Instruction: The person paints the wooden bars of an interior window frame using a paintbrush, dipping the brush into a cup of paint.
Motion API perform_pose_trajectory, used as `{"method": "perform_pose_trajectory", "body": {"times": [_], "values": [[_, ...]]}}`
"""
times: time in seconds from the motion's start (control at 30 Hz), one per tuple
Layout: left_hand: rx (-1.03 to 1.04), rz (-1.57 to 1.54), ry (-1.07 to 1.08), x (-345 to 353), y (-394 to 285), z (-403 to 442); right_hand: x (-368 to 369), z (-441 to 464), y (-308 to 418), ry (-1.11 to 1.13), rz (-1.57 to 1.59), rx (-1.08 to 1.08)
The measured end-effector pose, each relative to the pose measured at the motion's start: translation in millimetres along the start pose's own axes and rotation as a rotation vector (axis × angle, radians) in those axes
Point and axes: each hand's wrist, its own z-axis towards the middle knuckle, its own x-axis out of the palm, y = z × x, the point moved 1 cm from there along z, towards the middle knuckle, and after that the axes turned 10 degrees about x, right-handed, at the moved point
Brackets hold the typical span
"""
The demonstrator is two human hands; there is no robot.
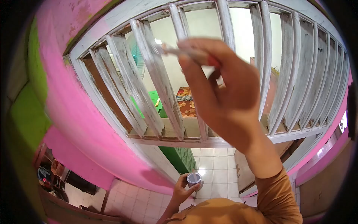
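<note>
My right hand (229, 87) is raised in front of a window grille and pinches a paintbrush (195, 56), somewhat blurred, with red at its handle end. The brush tip points left and is at or very near the upper part of a slat (158, 76); whether it touches I cannot tell. That slat is wooden, its white paint patchy with grey and brown. Low down near my body, my left hand (181, 191) has its fingers wrapped round a small paint can (194, 179). The can's top faces up, but its contents are not clear.
More slats (287, 74) run across the white frame (223, 142), set in a pink wall (82, 100). Through the gaps show a green fan (137, 56) and a patterned cloth (186, 106). Below are a green cabinet (179, 158) and a tiled floor (216, 164).
</note>
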Motion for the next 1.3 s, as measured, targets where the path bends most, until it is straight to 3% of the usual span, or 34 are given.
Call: {"method": "perform_pose_trajectory", "body": {"times": [0.2,0.27,0.4,0.63,0.73,0.97,1.17,1.3], "values": [[0.017,0.064,0.016,0,-5,3,5,15,-2,-0.087,0.014,-0.16],[0.014,0.021,0.014,0,2,1,-7,-17,4,0.066,-0.029,0.078],[-0.033,-0.025,0.031,-3,5,-2,-14,-55,-6,0.176,-0.077,0.122],[-0.032,0.028,0.052,4,-8,4,-16,-61,-7,0.129,-0.056,0.138],[-0.017,-0.004,0.041,5,-7,4,-21,-89,-12,0.311,-0.155,0.194],[-0.05,-0.002,0.069,2,-6,1,-17,-76,-10,0.182,-0.117,0.224],[-0.033,0.007,0.038,0,-4,-1,-23,-103,-21,0.348,-0.132,0.357],[-0.027,0.015,0.075,0,-5,-1,-22,-93,-18,0.212,-0.072,0.342]]}}
